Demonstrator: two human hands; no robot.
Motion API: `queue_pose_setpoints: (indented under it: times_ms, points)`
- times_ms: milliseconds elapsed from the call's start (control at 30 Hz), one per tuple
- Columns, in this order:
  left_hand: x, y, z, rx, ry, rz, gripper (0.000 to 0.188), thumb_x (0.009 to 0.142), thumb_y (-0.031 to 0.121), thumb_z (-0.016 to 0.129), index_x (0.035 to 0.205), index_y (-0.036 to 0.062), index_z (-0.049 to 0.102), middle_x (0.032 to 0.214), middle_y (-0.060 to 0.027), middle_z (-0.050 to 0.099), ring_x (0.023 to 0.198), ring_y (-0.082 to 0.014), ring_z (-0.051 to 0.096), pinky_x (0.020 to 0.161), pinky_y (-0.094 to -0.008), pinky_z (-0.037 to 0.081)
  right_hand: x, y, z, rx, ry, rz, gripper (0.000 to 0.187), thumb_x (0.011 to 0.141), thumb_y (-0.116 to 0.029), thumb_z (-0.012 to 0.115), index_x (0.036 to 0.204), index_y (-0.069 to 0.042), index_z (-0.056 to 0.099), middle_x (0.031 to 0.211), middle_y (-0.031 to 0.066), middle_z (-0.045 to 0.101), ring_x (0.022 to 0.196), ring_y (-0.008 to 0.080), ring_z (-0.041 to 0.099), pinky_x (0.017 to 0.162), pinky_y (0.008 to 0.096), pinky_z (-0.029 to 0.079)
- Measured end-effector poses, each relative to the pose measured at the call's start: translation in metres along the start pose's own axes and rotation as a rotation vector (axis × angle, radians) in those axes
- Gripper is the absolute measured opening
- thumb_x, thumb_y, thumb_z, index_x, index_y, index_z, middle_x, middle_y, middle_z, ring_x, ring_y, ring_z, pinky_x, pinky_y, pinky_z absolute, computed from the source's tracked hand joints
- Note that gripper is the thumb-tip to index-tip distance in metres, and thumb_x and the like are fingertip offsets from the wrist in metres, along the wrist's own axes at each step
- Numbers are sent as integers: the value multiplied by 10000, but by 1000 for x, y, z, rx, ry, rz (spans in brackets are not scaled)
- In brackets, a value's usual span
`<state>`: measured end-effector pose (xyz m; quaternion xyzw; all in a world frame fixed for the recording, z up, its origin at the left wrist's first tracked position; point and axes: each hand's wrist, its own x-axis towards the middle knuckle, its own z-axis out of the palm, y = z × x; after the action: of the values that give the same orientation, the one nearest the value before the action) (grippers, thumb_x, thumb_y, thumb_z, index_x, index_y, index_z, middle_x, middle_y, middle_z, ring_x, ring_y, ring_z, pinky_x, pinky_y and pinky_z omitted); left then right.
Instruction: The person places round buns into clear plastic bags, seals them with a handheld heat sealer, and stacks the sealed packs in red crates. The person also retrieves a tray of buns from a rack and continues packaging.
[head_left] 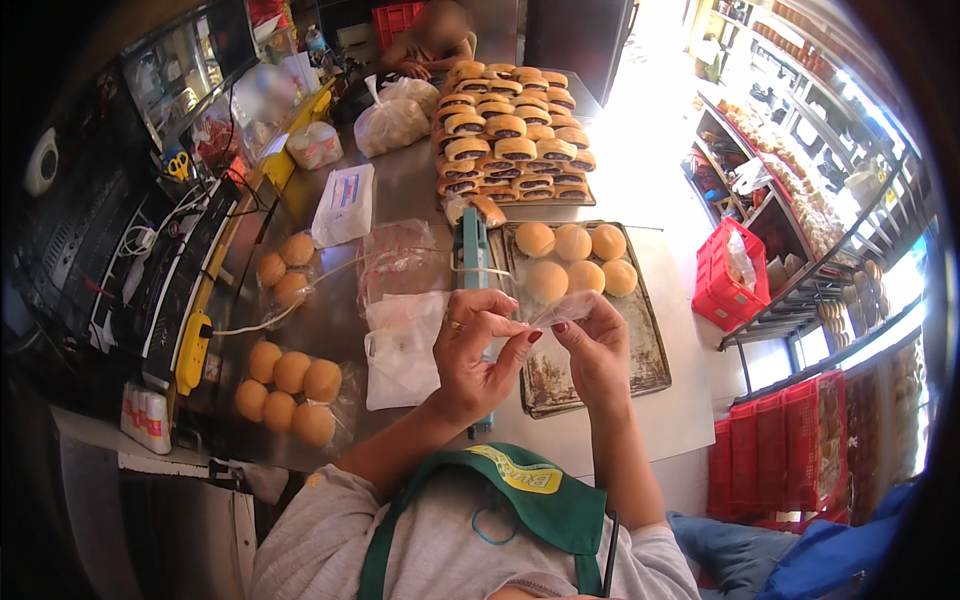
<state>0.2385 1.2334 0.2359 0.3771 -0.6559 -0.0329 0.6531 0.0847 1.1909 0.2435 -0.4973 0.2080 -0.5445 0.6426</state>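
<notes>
My left hand (478,345) and my right hand (598,352) pinch a clear plastic bag (566,311) between them, over the near part of a dark, worn baking tray (600,385). Several round golden buns (585,278) sit at the tray's far end, just beyond my fingers; whether any are inside the bag, I cannot tell. Left of the tray lies a long teal bar-shaped device (470,250), which looks like a bag sealer, partly hidden by my left hand. A stack of flat, clear and white plastic bags (402,350) lies beside my left wrist.
Bagged buns (288,385) rest on the table's left side. Behind stand rows of dark-filled bread rolls (515,135) and a knotted bag (395,120). A white cord runs near a yellow power strip (193,350). A person sits at the far end. Red crates (728,275) stand right.
</notes>
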Motion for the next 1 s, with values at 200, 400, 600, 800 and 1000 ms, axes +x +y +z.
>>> queue_pose_setpoints:
  times_ms: [200, 400, 600, 800, 1000]
  points:
    - [19, 21, 31, -105, -58, 17, 302, 737, 18, 752, 1003, 54, 615, 1024, -153, 624, 1002, -316, 590, 930, -386, 444, -18, -27, -20, -166, 96, -77, 55, 883, 4, 659, 921, -18, 627, 873, 27, 638, 810, 96, 610, 727, 280, 505]
    - [56, 31, 44, -47, -678, 259, 441, 725, 81, 746, 1146, 88, 614, 901, -93, 649, 936, -279, 623, 1034, -466, 386, -45, -46, -33, -1122, 150, -558, 138, 827, -57, 704, 754, -67, 588, 757, 110, 650, 613, 259, 637, 543, 336, 495]
    - [44, 21, 72, -259, -713, 64, 89, 820, 85, 741, 862, 53, 669, 713, -63, 622, 671, -222, 621, 831, -332, 499, -68, -60, -59, -1140, 395, -465, 158, 833, -77, 731, 758, -50, 596, 683, 73, 625, 572, 201, 608, 520, 304, 468]
    - [32, 19, 83, -336, -553, -128, 78, 893, 63, 671, 833, 18, 651, 673, -80, 611, 593, -254, 600, 572, -326, 476, -76, -66, -64, -1061, 528, -487, 74, 844, -12, 707, 815, -25, 639, 690, 78, 609, 573, 161, 592, 539, 274, 457]
    - [26, 16, 80, -163, -475, -103, 260, 927, 177, 664, 740, 31, 559, 607, -139, 533, 544, -297, 558, 508, -367, 407, -71, -50, -48, -366, 281, -103, 166, 847, 12, 711, 977, -37, 621, 719, 11, 615, 642, 95, 601, 564, 256, 480]
